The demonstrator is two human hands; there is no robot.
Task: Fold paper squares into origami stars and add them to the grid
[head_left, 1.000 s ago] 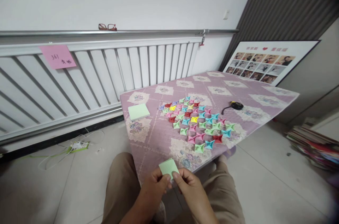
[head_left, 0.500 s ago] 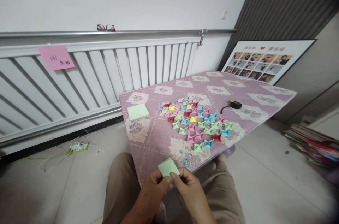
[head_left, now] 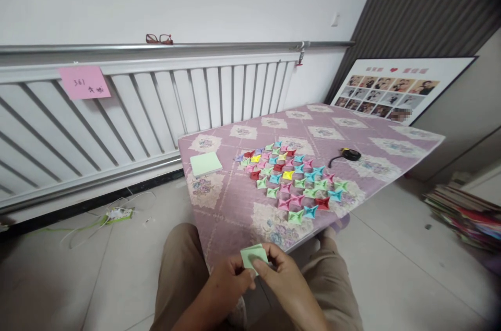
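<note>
A small folded light-green paper is held between both hands just off the table's near corner. My left hand pinches its lower left side with the fingers closed. My right hand grips its right side, the thumb lying across the front. On the table, a group of folded paper pieces in green, pink, blue, red and yellow stands in slanting rows. A stack of light-green paper sheets lies near the table's left edge.
The table has a purple floral cloth. A black tape measure lies right of the paper pieces. Behind are a white radiator and a photo board. Glasses rest on the pipe. A power strip is on the floor.
The green paper has turned and shifted slightly right in the hands. My right thumb now lies further over its face. The view has shifted a little.
</note>
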